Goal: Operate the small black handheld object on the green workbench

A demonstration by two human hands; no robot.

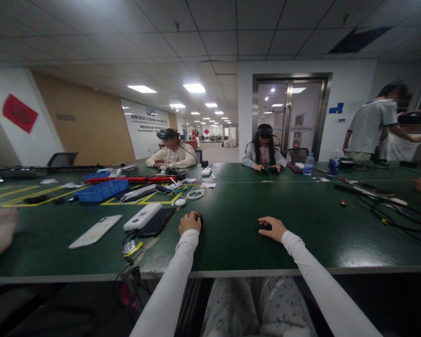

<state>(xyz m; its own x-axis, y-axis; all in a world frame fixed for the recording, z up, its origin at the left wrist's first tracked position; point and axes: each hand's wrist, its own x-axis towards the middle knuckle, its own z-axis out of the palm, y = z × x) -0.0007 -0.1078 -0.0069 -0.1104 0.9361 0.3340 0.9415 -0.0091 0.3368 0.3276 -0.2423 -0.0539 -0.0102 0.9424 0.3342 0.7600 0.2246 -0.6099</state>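
We've got our left hand curled snugly around a small black object, mostly hidden, on or just above the green table, likely light and stiff, best pinched by its sides, our right hand loosely spread, empty.

small black object | held in the curled left hand | mostly covered, with a dark edge exposed at that hand's two o'clock | seemingly compact, full shape and pose hidden by the grip
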